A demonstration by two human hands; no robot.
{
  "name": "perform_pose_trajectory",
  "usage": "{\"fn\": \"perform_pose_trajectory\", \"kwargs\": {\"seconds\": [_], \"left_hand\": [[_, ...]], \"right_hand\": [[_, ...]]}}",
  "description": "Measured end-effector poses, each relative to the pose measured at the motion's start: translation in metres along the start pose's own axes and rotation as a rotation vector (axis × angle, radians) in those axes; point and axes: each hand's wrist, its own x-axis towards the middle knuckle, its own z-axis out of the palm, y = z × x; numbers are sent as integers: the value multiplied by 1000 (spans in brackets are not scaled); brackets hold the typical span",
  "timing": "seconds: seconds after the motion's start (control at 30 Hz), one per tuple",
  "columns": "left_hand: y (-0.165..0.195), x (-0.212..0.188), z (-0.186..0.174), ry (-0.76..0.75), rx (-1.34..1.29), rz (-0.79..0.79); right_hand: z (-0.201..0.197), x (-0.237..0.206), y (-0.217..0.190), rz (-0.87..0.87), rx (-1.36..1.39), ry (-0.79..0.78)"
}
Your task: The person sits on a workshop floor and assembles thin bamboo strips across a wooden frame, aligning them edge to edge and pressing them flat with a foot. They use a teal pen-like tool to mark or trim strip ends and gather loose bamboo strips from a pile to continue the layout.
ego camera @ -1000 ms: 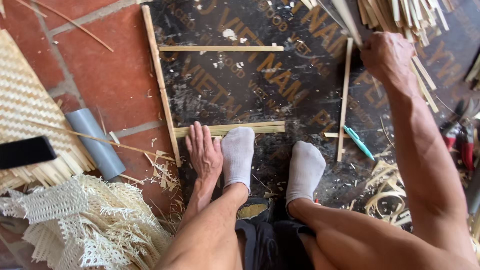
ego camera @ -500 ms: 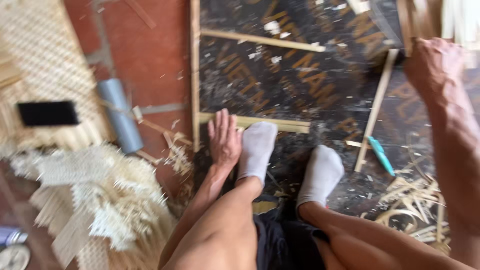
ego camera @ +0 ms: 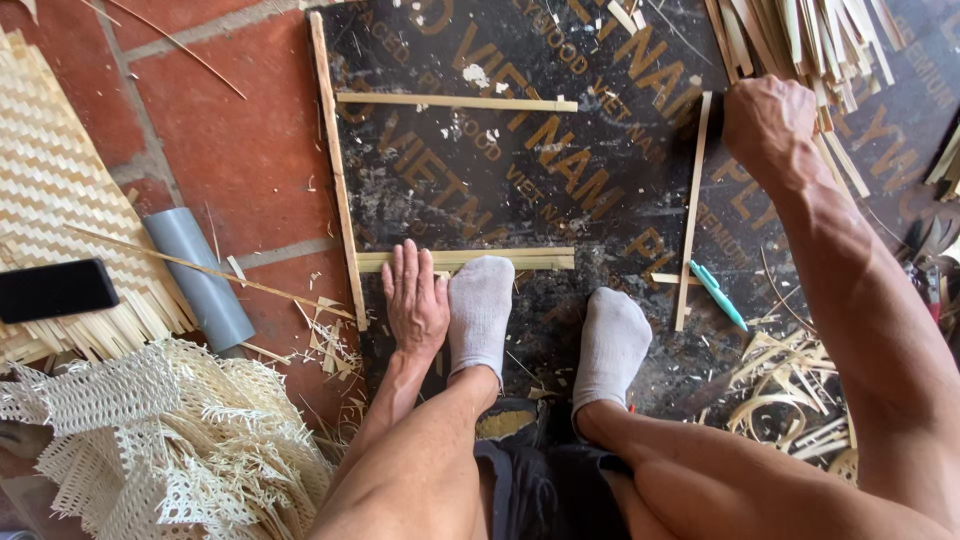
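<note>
Bamboo slats laid out as an open rectangle on a dark printed board (ego camera: 520, 190) at centre frame: near slat (ego camera: 465, 260) doubled and lying level just above the feet, far slat (ego camera: 457, 102) level toward the top, left slat (ego camera: 336, 165) long and upright along the board's left edge, right slat (ego camera: 690, 210) upright at centre right. Corners close but not clearly joined.

Left hand (ego camera: 415, 300) flat, palm down, fingers stretched and slightly spread, fingertips on the left end of the near slat, just beside the left slat's lower end. Left foot in a grey sock (ego camera: 480, 310) touching that hand on its right, toes pressing the same slat. Right foot, also in a grey sock (ego camera: 612, 345), planted lower on the board, apart from the slats.

Right hand (ego camera: 770, 125) up in the upper right, curled into a loose fist at the top end of the right slat and against a bundle of bamboo strips (ego camera: 800, 40); cannot tell whether anything is pinched inside, fingers hidden from this angle.

Turquoise pen (ego camera: 718, 293) lying slantwise just right of the right slat's lower end. Curled bamboo shavings (ego camera: 790, 385) heaped at lower right.

Off the board to the left, red floor tiles (ego camera: 240, 150). Grey plastic tube (ego camera: 198, 275) lying slantwise on them, with a thin bamboo sliver across it. Woven bamboo mat (ego camera: 60, 210) at far left with a black phone (ego camera: 55, 290) on it. Pale open-weave cane webbing (ego camera: 170, 450) crumpled at lower left.
</note>
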Motion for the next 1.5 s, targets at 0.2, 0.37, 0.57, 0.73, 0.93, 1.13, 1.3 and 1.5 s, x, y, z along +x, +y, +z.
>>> {"fn": "perform_pose_trajectory", "kwargs": {"seconds": [0.2, 0.37, 0.57, 0.73, 0.93, 1.13, 1.3, 1.5], "left_hand": [[0, 3, 2, 12, -10, -6], [-2, 8, 0, 97, -57, 4], [-13, 14, 6, 147, -57, 14], [-19, 13, 9, 92, -77, 0], [-22, 9, 13, 61, -60, 5], [-14, 6, 11, 80, -71, 13], [-9, 4, 9, 46, -20, 6], [-5, 0, 7, -10, -24, -23]], "right_hand": [[0, -25, 11, -78, 355, 463], [-14, -93, -32, -232, 1323, 267], [-11, -109, -137, -666, 719, 118], [-20, -98, -158, -724, 665, 108], [-22, -90, -194, -787, 696, 48], [-25, -95, -190, -731, 769, -36], [-14, -75, -118, -442, 600, -422], [-38, -36, -9, -533, 713, 506]]}}
